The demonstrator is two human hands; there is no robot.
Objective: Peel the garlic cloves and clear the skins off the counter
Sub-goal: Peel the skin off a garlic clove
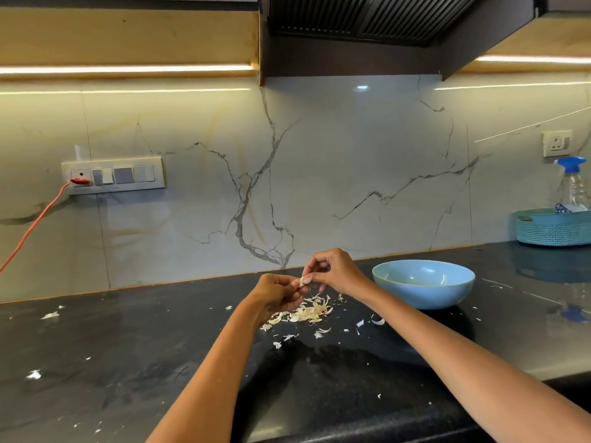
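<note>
Both bare forearms reach forward and converge at the centre, hands raised above the surface. The left hand (277, 292) curls its fingers inward, pinching a small pale garlic clove (303, 280), while the right hand (332, 270) pinches the same clove from the other side, fingertips touching.

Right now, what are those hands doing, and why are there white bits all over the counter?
A person is peeling garlic. Both hands are raised above the black counter, the left hand and right hand pinching one small garlic clove between their fingers. The white bits are garlic skins, mostly piled just under the hands, with smaller flakes scattered farther out. A blue bowl sits to the right; what it holds can't be seen. The skins haven't been cleared yet.
</note>
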